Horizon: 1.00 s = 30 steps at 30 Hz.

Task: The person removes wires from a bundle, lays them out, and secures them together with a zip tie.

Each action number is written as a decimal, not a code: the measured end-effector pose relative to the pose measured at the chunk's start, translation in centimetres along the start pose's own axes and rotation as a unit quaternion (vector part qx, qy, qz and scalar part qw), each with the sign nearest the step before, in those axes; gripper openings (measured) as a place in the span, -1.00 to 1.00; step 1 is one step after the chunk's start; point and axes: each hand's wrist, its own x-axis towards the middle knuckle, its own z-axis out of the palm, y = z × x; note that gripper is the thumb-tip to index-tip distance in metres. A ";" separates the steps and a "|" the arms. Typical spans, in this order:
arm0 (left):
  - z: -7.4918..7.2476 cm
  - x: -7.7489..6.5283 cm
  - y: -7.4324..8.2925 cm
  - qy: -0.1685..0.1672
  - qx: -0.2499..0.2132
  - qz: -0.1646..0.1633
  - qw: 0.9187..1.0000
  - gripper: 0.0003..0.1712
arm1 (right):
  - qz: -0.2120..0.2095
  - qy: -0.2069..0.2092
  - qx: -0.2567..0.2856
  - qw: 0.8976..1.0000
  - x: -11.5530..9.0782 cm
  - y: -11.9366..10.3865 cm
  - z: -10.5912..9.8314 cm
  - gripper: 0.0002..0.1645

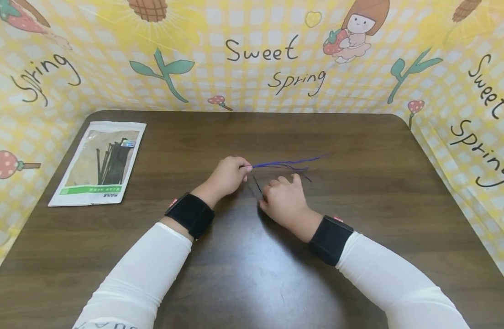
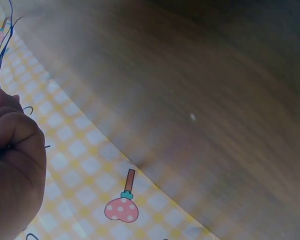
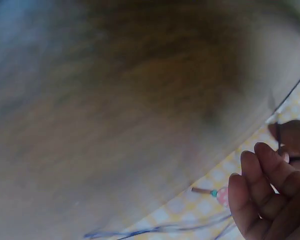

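Observation:
Thin blue wires (image 1: 285, 163) run to the right in a loose bundle, their near end pinched between the thumb and fingers of my left hand (image 1: 229, 176). From that grip a narrow black cable tie (image 1: 257, 185) slants down to my right hand (image 1: 286, 201), which pinches it by thumb and finger. How the tie sits around the wires is hidden by the left fingers. In the left wrist view the wires (image 2: 4, 55) rise above the hand. The right wrist view shows the black tie (image 3: 293, 90) at the fingertips and the blurred wire ends (image 3: 155, 230).
A white, clear-fronted bag (image 1: 85, 195) holding black cable ties lies at the left of the brown wooden table (image 1: 219, 283). Yellow checked cloth (image 1: 252, 27) with printed pictures stands behind the table and along both sides.

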 end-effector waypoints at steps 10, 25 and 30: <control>0.1 -0.4 -0.4 0.010 0.102 0.039 0.994 -0.64 | -0.077 0.314 -0.062 0.944 -1.1 1.9 -1.3 -0.93; 1.0 -0.9 -0.7 0.157 0.222 0.186 0.944 -0.86 | -0.119 0.389 -0.044 0.912 -0.9 2.0 -2.0 -0.90; 1.1 -0.6 -0.9 0.195 0.256 0.224 0.920 -0.90 | -0.147 0.387 -0.023 0.910 -0.9 1.4 -2.0 -0.85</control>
